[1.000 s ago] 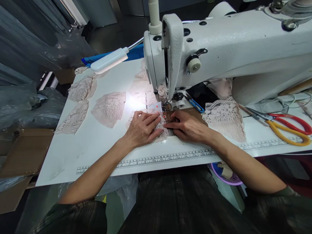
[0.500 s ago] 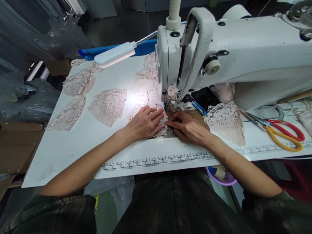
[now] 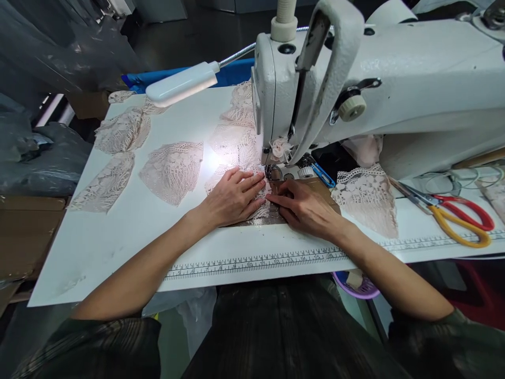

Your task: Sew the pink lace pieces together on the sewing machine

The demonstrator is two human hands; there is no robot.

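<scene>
Two hands press one lace piece (image 3: 258, 209) flat on the bench (image 3: 130, 231), just before the sewing machine's (image 3: 355, 89) needle. Left hand (image 3: 232, 197) lies open-palmed on it; right hand (image 3: 303, 208) pins its edge with fingertips, neither grip closed. The lace looks light, limp and snag-prone, best guided flat near the seam.

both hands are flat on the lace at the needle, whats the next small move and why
Probably ease the lace piece a little further back under the presser foot. The left hand and right hand lie flat on it, fingertips meeting just in front of the foot, so the piece looks lined up.
</scene>
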